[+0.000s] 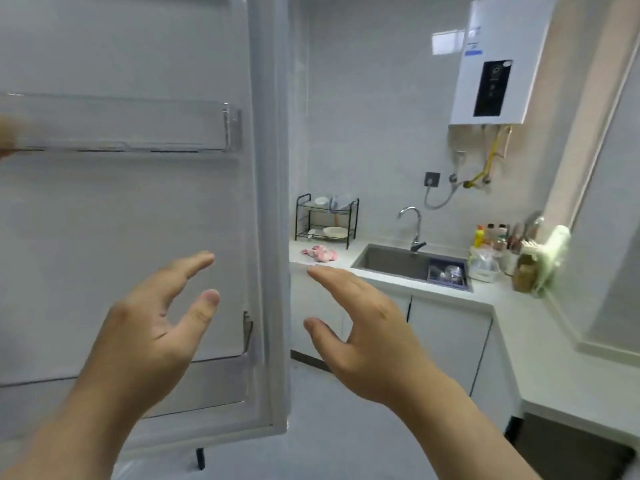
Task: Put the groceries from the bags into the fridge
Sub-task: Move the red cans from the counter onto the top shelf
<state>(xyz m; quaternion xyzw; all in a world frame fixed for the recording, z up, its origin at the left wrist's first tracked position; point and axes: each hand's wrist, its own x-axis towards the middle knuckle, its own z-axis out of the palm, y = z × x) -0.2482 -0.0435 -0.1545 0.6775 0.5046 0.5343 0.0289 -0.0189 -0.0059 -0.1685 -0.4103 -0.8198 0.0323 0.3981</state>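
The open fridge door (145, 209) fills the left half of the view, its inner side facing me. A clear door shelf (121, 123) runs across it high up and a second door shelf (194, 382) sits low; both look bare. My left hand (152, 323) is raised in front of the door with fingers spread, holding nothing. My right hand (367, 330) hovers just past the door's edge, fingers straight, also holding nothing. No bags or groceries are in view.
A white counter (540, 348) wraps round the right side with a steel sink (398, 263) and tap (414, 223). A black dish rack (325, 216), a pink cloth (320, 254), bottles (491, 237) and a wall water heater (498, 60) stand beyond.
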